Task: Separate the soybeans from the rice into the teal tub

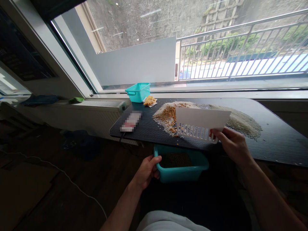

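My left hand (147, 170) grips the left rim of a turquoise plastic basin (180, 175), thumb over the edge, just below the table's front edge. Dark small grains (176, 159) lie in the basin's bottom. In my right hand (232, 141) is a white slotted scoop (202, 117), held by its lower right corner above the table, slots toward me. Behind and left of the scoop lies a heap of yellow kernels (169, 114) mixed with white rice (157, 116). Another pile of rice (245, 123) spreads to the right of the scoop.
On the dark table (279, 138), a second turquoise basin (138, 93) stands at the back left beside a yellow item on paper (150, 101). A blurred-out phone-like object (131, 121) with a cable lies at the left edge. Behind are a radiator (101, 104) and a window.
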`<state>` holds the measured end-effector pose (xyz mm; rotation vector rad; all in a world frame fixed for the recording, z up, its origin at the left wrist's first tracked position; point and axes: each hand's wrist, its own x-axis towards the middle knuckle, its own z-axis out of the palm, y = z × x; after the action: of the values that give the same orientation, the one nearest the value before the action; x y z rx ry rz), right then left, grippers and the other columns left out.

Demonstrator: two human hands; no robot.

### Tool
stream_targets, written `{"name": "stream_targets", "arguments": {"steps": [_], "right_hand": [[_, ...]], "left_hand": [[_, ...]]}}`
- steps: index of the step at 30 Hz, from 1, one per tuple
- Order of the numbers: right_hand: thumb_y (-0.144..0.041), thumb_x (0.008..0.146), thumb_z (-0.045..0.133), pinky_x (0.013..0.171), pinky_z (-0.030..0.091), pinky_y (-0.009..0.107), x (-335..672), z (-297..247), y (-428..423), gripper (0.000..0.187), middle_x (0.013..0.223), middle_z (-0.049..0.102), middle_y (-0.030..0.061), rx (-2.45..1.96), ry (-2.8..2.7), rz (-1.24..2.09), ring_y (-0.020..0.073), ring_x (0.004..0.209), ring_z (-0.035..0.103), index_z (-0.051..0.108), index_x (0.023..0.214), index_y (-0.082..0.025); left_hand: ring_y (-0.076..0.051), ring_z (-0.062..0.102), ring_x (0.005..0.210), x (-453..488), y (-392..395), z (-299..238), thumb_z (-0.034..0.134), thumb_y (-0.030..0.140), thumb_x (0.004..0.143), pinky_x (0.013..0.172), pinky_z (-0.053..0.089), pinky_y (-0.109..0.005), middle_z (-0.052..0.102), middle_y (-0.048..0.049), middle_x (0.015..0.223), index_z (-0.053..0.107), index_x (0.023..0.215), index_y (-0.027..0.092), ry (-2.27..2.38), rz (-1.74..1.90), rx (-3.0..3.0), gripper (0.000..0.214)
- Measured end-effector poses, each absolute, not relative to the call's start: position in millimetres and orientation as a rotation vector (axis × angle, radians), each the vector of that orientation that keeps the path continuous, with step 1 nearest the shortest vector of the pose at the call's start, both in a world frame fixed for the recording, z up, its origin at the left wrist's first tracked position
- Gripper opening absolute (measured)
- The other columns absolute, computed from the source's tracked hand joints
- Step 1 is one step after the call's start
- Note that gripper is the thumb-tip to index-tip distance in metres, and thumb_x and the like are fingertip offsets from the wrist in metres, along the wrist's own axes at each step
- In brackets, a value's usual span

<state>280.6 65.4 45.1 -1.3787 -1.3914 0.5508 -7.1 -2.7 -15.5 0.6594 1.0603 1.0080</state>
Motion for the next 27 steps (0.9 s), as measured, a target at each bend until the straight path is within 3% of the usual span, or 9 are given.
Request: {"name": "stream_targets", "arguments": {"steps": [27], "right_hand": [[-0.05, 0.071, 0.066, 0.059, 0.048, 0.029, 279.1, 45.7, 65.0, 0.03, 0.062, 0.067, 0.0008, -1.296, -1.482, 0.619, 0.0169, 0.059, 0.059, 0.068, 0.062, -0.022]], "left_hand": [[-0.006, 0.038, 0.033, -6.8, -2.4, -16.4, 0.077, 0.048, 0.063, 0.037, 0.032, -0.021, 0.035, 0.0111, 0.041, 0.042, 0.058, 0.02, 1.059, 1.004, 0.67, 0.045]]}}
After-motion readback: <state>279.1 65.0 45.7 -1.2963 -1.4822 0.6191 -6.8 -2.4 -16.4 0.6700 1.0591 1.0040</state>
